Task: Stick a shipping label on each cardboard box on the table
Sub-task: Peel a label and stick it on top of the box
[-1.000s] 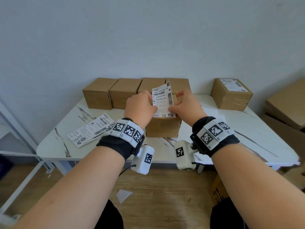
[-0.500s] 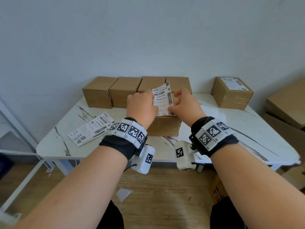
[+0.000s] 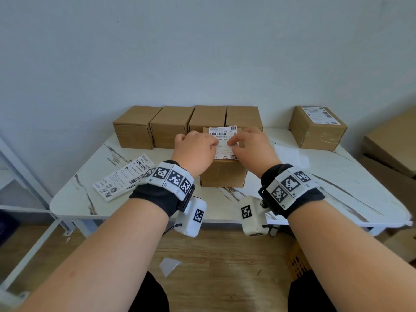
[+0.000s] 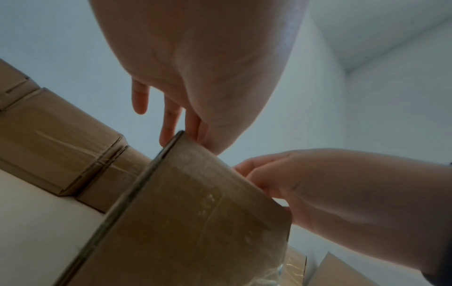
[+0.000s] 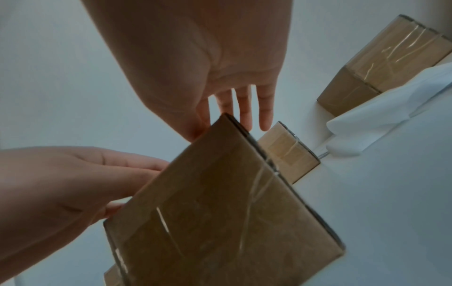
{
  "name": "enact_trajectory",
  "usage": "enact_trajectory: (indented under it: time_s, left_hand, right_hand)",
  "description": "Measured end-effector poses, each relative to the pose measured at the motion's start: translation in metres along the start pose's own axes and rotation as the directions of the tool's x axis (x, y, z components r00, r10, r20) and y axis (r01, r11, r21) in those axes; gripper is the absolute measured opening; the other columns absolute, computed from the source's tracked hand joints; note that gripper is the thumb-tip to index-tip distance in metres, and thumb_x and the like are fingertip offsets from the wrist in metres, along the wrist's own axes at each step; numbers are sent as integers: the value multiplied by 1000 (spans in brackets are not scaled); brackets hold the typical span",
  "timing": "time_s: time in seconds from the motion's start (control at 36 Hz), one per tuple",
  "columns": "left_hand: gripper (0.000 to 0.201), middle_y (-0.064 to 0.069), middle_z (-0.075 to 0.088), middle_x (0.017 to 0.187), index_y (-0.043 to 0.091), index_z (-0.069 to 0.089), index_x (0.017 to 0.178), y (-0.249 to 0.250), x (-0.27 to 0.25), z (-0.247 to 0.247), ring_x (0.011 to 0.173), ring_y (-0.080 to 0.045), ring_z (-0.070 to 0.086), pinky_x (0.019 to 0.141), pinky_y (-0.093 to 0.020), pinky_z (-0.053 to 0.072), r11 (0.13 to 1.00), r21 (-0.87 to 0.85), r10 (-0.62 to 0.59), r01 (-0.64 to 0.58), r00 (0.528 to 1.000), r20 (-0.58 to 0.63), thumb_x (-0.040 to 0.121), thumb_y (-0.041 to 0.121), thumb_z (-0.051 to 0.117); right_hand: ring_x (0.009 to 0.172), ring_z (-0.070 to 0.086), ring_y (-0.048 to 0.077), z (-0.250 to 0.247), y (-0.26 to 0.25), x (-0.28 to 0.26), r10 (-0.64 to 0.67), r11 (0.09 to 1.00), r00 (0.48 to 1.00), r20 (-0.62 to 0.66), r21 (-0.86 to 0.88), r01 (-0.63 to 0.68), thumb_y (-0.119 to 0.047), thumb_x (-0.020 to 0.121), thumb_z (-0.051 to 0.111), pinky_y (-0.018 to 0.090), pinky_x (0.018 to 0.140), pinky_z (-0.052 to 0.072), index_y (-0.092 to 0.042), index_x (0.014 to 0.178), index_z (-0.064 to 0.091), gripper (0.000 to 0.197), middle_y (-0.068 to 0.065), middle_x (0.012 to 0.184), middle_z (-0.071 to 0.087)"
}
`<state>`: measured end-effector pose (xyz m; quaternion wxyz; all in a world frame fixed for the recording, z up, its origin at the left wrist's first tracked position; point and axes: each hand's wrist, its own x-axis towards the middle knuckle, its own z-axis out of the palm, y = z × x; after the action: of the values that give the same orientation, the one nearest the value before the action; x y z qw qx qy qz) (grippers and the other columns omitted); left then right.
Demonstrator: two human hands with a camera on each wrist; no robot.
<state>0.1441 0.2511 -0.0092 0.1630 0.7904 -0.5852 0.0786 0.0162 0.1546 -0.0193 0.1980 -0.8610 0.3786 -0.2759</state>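
Note:
A small cardboard box (image 3: pixel 222 174) stands at the table's front middle. A white shipping label (image 3: pixel 222 136) lies flat on its top. My left hand (image 3: pixel 200 146) and right hand (image 3: pixel 249 145) both rest on the label from either side, fingers extended and pressing it down. From below, the left wrist view shows the box (image 4: pixel 195 222) with my left hand's fingers (image 4: pixel 168 120) reaching over its top edge. The right wrist view shows the same box (image 5: pixel 220 222) under my right hand's straight fingers (image 5: pixel 244 108).
Several unlabelled boxes (image 3: pixel 171 124) line the wall behind. A labelled box (image 3: pixel 317 129) sits at the back right. A stack of labels (image 3: pixel 123 179) lies on the white table (image 3: pixel 337 188) at the left, backing paper (image 3: pixel 290 154) at the right. Larger cartons (image 3: pixel 391 140) stand off the table's right.
The label was held upright between both hands above the box; it now lies flat on the box top, and both hands have lowered onto it.

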Motion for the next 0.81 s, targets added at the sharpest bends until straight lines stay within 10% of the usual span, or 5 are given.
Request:
enact_trajectory:
  time_s: [0.31, 0.58, 0.81]
  left_hand:
    - [48, 12, 17, 159, 34, 22, 150, -12, 18, -12, 146, -20, 14, 117, -53, 8, 997, -63, -6, 35, 915, 402, 103, 29, 27]
    - [54, -4, 42, 138, 30, 32, 143, -21, 40, -19, 119, -21, 49, 105, -36, 39, 933, -283, -22, 222, 821, 571, 94, 24, 52]
    - [52, -4, 46, 131, 24, 31, 139, -18, 45, -14, 104, -18, 52, 80, -25, 42, 907, -329, -37, 263, 827, 560, 92, 18, 52]
  right_hand:
    - [95, 60, 22, 4, 13, 22, 99, 994, 986, 131, 30, -104, -27, 94, 45, 19, 55, 39, -37, 120, 63, 34, 5, 127, 55]
    - [68, 59, 13, 4, 5, 36, 171, 981, 952, 256, 41, -187, -28, 100, 35, 17, 45, 37, -41, 135, 49, 40, 5, 118, 58]
    - [88, 60, 21, 12, 3, 41, 208, 975, 927, 311, 12, -223, -34, 101, 23, 25, 61, 43, -44, 148, 25, 49, 12, 129, 53]
